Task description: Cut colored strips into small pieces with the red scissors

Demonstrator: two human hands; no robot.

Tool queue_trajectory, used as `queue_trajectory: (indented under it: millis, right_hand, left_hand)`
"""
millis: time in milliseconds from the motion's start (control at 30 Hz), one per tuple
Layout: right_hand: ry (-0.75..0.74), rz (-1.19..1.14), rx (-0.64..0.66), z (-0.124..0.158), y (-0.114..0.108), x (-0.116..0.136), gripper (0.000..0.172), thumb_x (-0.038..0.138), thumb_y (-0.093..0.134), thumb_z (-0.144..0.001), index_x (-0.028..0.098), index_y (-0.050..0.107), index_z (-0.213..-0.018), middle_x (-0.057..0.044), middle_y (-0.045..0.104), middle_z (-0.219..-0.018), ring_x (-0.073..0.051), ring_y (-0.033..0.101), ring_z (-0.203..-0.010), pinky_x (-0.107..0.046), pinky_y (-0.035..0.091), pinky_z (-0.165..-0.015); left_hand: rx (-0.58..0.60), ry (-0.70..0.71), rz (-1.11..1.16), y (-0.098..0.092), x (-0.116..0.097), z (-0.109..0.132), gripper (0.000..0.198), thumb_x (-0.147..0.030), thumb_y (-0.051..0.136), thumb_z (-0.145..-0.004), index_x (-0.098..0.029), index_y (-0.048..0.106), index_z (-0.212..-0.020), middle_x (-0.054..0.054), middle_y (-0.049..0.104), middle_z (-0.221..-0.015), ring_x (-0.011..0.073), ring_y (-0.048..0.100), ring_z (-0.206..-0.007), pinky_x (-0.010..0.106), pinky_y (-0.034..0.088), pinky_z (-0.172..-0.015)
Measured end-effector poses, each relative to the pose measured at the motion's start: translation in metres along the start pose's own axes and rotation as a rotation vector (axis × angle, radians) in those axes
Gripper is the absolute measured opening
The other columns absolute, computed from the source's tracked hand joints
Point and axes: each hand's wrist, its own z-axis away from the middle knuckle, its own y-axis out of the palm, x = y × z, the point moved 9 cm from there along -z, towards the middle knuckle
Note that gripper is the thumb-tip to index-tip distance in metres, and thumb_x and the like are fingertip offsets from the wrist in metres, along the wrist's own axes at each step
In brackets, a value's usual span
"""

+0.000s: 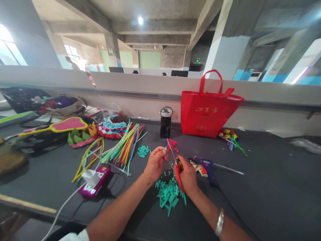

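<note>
My left hand [155, 164] is closed in a pinch on a small teal piece [166, 148], most of it hidden by the fingertips. Red-handled scissors [178, 177] are in my right hand [188, 175], their blades pointing up and away, close beside the pinched piece. Below both hands lies a loose pile of teal strips [170, 194], with tiny scraps above it. A smaller teal pile [143, 151] sits left of my left hand. Red pieces [173, 145] lie just behind the scissor blades.
A black bottle [166, 125] and a red bag [208, 115] stand at the back. A blue glue gun [210, 172] lies right of my right hand. Leftward are colourful pipe cleaners [125, 147], a purple power strip [96, 182] with a white cable, and craft pieces.
</note>
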Motion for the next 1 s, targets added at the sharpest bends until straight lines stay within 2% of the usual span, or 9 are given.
queue_trajectory:
  millis: [133, 267, 400, 500, 567, 633, 700, 867, 1000]
  right_hand:
    - [0.069, -0.001, 0.028, -0.004, -0.001, -0.011, 0.030, 0.030, 0.047, -0.086, 0.017, 0.062, -0.108, -0.007, 0.072, -0.084, -0.019, 0.068, -0.074, -0.026, 0.049, -0.071]
    - [0.085, 0.028, 0.035, -0.006, -0.002, -0.012, 0.030, 0.032, 0.046, -0.086, 0.018, 0.063, -0.106, -0.007, 0.073, -0.090, -0.021, 0.068, -0.080, -0.028, 0.048, -0.076]
    - [0.116, 0.008, 0.038, -0.006, -0.001, -0.016, 0.031, 0.031, 0.048, -0.085, 0.018, 0.063, -0.109, -0.007, 0.073, -0.090, -0.020, 0.068, -0.080, -0.028, 0.049, -0.076]
    - [0.123, -0.021, 0.033, -0.006, 0.000, -0.019, 0.031, 0.031, 0.049, -0.084, 0.019, 0.063, -0.108, -0.006, 0.073, -0.090, -0.020, 0.068, -0.080, -0.028, 0.049, -0.075]
    - [0.128, -0.034, 0.028, -0.006, -0.001, -0.020, 0.030, 0.031, 0.049, -0.084, 0.019, 0.063, -0.108, -0.006, 0.073, -0.090, -0.020, 0.068, -0.078, -0.027, 0.049, -0.074]
    - [0.134, -0.037, 0.027, -0.007, -0.002, -0.020, 0.031, 0.031, 0.049, -0.083, 0.019, 0.063, -0.108, -0.006, 0.073, -0.089, -0.020, 0.068, -0.078, -0.027, 0.049, -0.073]
    - [0.136, -0.028, 0.026, -0.008, -0.004, -0.019, 0.031, 0.032, 0.049, -0.084, 0.019, 0.064, -0.107, -0.006, 0.073, -0.087, -0.020, 0.068, -0.077, -0.026, 0.049, -0.071]
    - [0.162, 0.120, 0.040, -0.011, -0.009, -0.021, 0.032, 0.036, 0.050, -0.085, 0.021, 0.067, -0.108, -0.006, 0.073, -0.083, -0.019, 0.068, -0.074, -0.024, 0.046, -0.067]
    - [0.205, 0.230, 0.041, -0.011, -0.013, -0.028, 0.035, 0.038, 0.051, -0.085, 0.023, 0.066, -0.112, -0.006, 0.074, -0.085, -0.021, 0.068, -0.072, -0.025, 0.045, -0.065]
  left_hand:
    - [-0.123, 0.133, -0.265, -0.021, -0.023, -0.011, 0.009, -0.023, 0.066, -0.068, -0.016, 0.060, -0.070, -0.003, 0.052, -0.061, 0.0090, 0.045, -0.058, 0.022, 0.036, -0.060]
    - [-0.354, 0.265, -0.685, -0.058, -0.051, -0.021, 0.010, -0.025, 0.064, -0.066, -0.017, 0.060, -0.068, -0.003, 0.052, -0.060, 0.0102, 0.044, -0.056, 0.023, 0.034, -0.056]
    - [-0.533, 0.362, -0.986, -0.095, -0.071, -0.028, 0.010, -0.017, 0.057, -0.063, -0.017, 0.060, -0.073, -0.002, 0.055, -0.064, 0.0125, 0.048, -0.058, 0.024, 0.037, -0.057]
    - [-0.591, 0.457, -1.097, -0.107, -0.081, -0.029, 0.016, -0.014, 0.052, -0.063, -0.018, 0.061, -0.076, 0.000, 0.059, -0.072, 0.0144, 0.052, -0.065, 0.026, 0.041, -0.063]
    - [-0.574, 0.468, -1.108, -0.106, -0.080, -0.030, 0.014, -0.015, 0.051, -0.064, -0.018, 0.061, -0.074, 0.001, 0.060, -0.073, 0.0145, 0.052, -0.064, 0.027, 0.041, -0.063]
    - [-0.514, 0.447, -1.087, -0.098, -0.074, -0.031, 0.014, -0.017, 0.052, -0.065, -0.018, 0.061, -0.074, 0.000, 0.059, -0.071, 0.0139, 0.051, -0.062, 0.026, 0.041, -0.061]
    - [-0.388, 0.389, -1.049, -0.083, -0.062, -0.033, 0.015, -0.018, 0.052, -0.065, -0.017, 0.062, -0.075, 0.000, 0.060, -0.069, 0.0131, 0.051, -0.060, 0.025, 0.040, -0.060]
    - [0.115, 0.164, -1.079, -0.029, -0.017, -0.027, 0.013, -0.021, 0.058, -0.066, -0.017, 0.067, -0.074, 0.000, 0.063, -0.067, 0.0135, 0.053, -0.062, 0.024, 0.040, -0.061]
    - [0.483, 0.174, -1.140, 0.009, 0.001, -0.006, 0.010, -0.018, 0.063, -0.066, -0.020, 0.072, -0.072, 0.003, 0.066, -0.069, 0.0156, 0.056, -0.066, 0.025, 0.042, -0.066]
